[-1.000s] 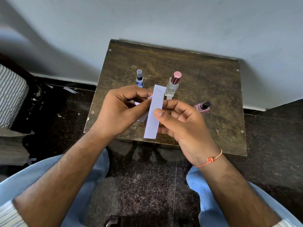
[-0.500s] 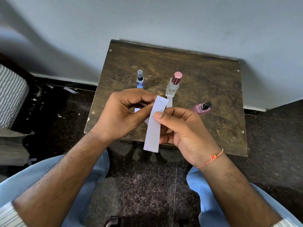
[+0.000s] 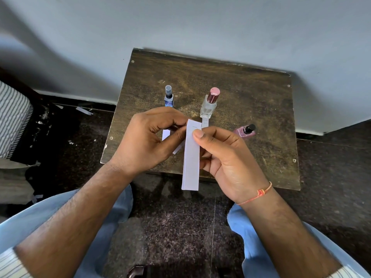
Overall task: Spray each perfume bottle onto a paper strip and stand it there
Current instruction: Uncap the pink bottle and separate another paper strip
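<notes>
A: Both hands are working the paper. Right hand (image 3: 226,157) is pinching a stack of paper strips (image 3: 191,157) w/ thumb on top near its upper end, fingers curled behind. Left hand (image 3: 148,139) is pinching at the stack's top-left edge, prob. peeling one strip off; another white bit is sticking out under it, can't tell if it's a loose strip.

B: Where are the bottles sitting?

A: On the wooden surface (image 3: 261,97). Blue bottle (image 3: 168,96) is standing upright at back left, and a strip (image 3: 165,134) seems to be lying in front of it, mostly hidden by the left hand. Clear bottle w/ pink cap (image 3: 209,104) is standing on the far end of its own strip (image 3: 205,123). Pink bottle w/ black cap (image 3: 245,131) is sitting just beyond the right hand, leaning, no strip showing under it.

B: So progress?

A: Looking like 2 of 3 are done, though spraying itself isn't checkable. Remaining, I'm guessing: separating one strip, spraying the pink one onto it, standing it there.
</notes>
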`<control>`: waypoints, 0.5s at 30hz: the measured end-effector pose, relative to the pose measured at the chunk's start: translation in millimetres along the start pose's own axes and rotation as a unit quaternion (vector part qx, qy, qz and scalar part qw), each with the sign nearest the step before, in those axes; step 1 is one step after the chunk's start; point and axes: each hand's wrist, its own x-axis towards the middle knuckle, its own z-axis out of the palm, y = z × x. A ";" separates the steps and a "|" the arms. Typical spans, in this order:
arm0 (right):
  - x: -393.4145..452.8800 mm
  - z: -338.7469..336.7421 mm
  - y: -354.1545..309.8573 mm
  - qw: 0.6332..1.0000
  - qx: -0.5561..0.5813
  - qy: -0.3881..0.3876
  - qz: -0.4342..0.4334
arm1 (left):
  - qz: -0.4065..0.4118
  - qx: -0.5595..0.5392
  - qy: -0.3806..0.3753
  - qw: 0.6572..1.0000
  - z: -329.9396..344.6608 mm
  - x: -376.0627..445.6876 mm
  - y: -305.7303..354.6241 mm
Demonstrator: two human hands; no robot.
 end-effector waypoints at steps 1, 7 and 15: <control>-0.6 0.6 0.2 1.000 0.008 0.000 -0.005 | 0.004 0.008 0.003 1.000 0.4 0.1 0.5; -4.2 3.5 0.3 0.997 0.038 -0.030 -0.056 | -0.003 0.019 0.007 1.000 1.4 -0.7 -4.3; -21.2 -15.5 -21.7 0.981 0.005 -0.064 -0.186 | -0.227 -0.236 0.049 0.944 10.6 1.2 -8.5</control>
